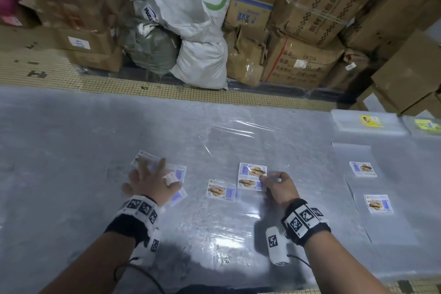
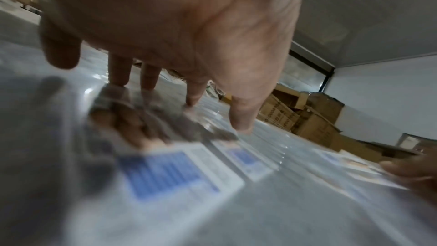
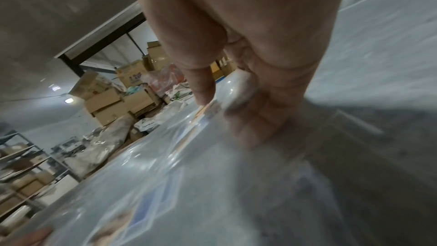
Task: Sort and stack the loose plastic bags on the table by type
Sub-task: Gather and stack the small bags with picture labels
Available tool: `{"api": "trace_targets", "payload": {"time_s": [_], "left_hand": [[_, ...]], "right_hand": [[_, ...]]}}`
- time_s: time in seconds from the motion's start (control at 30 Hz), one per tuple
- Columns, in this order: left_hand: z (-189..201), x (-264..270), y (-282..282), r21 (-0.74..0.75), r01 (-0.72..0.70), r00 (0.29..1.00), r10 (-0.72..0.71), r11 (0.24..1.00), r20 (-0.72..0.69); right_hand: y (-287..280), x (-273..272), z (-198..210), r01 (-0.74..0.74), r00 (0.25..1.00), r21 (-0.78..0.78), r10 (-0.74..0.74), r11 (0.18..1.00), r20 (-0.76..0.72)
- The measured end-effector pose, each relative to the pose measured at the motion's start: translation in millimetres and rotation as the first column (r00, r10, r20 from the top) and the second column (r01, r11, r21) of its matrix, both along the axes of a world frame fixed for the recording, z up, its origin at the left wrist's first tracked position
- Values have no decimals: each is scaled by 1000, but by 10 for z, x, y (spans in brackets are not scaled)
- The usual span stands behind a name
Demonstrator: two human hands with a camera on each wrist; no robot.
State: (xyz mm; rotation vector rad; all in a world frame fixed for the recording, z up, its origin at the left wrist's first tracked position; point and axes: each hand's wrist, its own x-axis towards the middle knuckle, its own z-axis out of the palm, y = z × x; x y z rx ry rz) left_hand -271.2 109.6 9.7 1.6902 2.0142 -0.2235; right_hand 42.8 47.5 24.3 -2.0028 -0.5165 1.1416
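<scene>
Clear plastic bags with printed labels lie loose on the table [image 1: 71,126]. My left hand [image 1: 148,172] presses flat, fingers spread, on overlapping bags with blue-and-white labels [image 1: 178,172]. The left wrist view shows its straight fingers [image 2: 149,79] touching the plastic above a blue label [image 2: 170,173]. My right hand [image 1: 263,180] pinches the edge of a clear bag with a biscuit label [image 1: 252,174]. Its thumb [image 3: 203,89] and curled fingers squeeze the film in the right wrist view. Another biscuit-label bag [image 1: 220,190] lies between the hands.
Two flat stacks of biscuit-label bags [image 1: 362,169] [image 1: 378,203] lie at the right. Stacks with yellow labels [image 1: 371,121] sit at the far right corner. Beyond the table's tiled edge [image 1: 191,95] stand white sacks [image 1: 200,62] and cardboard boxes [image 1: 310,7].
</scene>
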Motion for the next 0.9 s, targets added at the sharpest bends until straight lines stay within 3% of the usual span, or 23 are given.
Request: {"api": "trace_targets", "payload": {"time_s": [0.17, 0.27, 0.43, 0.5, 0.6, 0.77, 0.9], "left_hand": [[5, 76, 35, 54, 24, 1000, -25, 998, 14], [-32, -84, 122, 106, -75, 996, 69, 992, 54], [-69, -173, 202, 8, -86, 993, 85, 996, 83], [-39, -58, 163, 67, -37, 995, 31, 997, 99], [2, 111, 75, 113, 1, 992, -16, 994, 127], [26, -5, 203, 216, -86, 989, 56, 973, 140], [-40, 15, 210, 77, 27, 991, -36, 997, 125]], "right_hand": [[136, -203, -37, -174, 963, -78, 186, 982, 195], [182, -300, 7, -257, 913, -124, 282, 959, 295], [266, -422, -121, -261, 891, -169, 304, 950, 336], [314, -434, -271, -273, 887, -168, 315, 947, 338], [327, -616, -64, -310, 865, -150, 344, 939, 366], [334, -634, -29, -278, 849, -159, 320, 947, 421], [348, -621, -169, -320, 826, -168, 361, 932, 433]]}}
